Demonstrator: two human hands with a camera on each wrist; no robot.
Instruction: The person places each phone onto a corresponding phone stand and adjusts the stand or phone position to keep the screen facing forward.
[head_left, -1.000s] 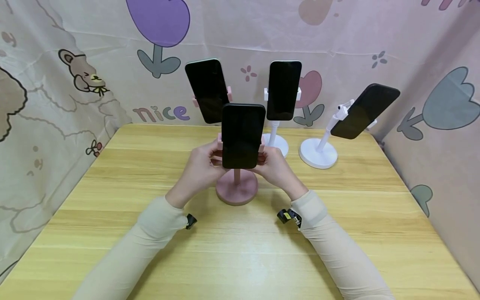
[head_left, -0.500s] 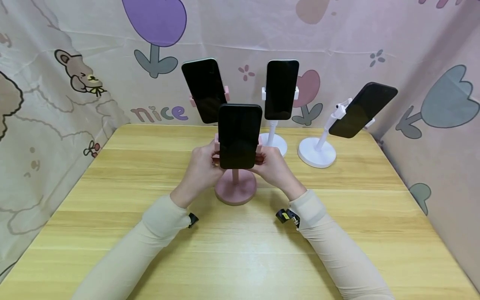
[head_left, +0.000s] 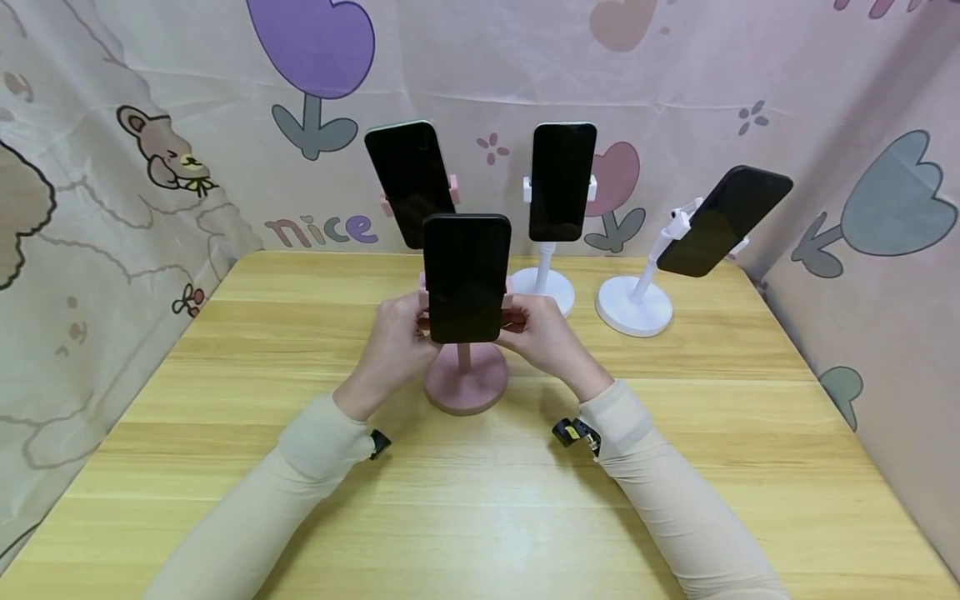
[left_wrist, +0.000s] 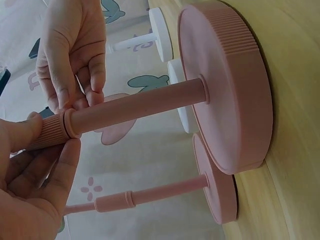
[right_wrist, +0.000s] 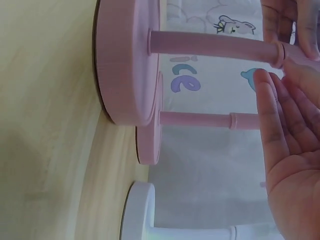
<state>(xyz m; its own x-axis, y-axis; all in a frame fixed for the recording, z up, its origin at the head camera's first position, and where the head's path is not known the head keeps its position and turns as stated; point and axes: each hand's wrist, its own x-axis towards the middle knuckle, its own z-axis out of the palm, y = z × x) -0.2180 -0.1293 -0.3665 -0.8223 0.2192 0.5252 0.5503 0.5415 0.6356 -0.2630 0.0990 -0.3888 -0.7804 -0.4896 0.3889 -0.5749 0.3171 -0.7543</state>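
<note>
In the head view, a pink phone stand (head_left: 480, 385) stands at mid-table with a black-screened phone (head_left: 467, 279) upright in its clamp. My left hand (head_left: 393, 337) and right hand (head_left: 547, 333) meet at the upper stem, partly hidden behind the phone. The left wrist view shows my left thumb and fingers gripping the ribbed collar (left_wrist: 50, 132) above the smooth stem (left_wrist: 140, 105). Seen from the right wrist, my right thumb presses on that collar, its other fingers (right_wrist: 270, 110) lying long beside it. The round base (right_wrist: 122, 65) sits on the table.
Behind is a second pink stand (left_wrist: 215, 192) with a tilted phone (head_left: 412, 179). Farther right stand two white stands, one with an upright phone (head_left: 562, 182), the other with a slanted phone (head_left: 723, 221). A printed cloth (head_left: 450, 50) hangs around the wooden table (head_left: 480, 508).
The front phone and its stand have shifted a little to the left, the phone slightly more than the base. Both hands stay at the stem; the rear stands keep their places.
</note>
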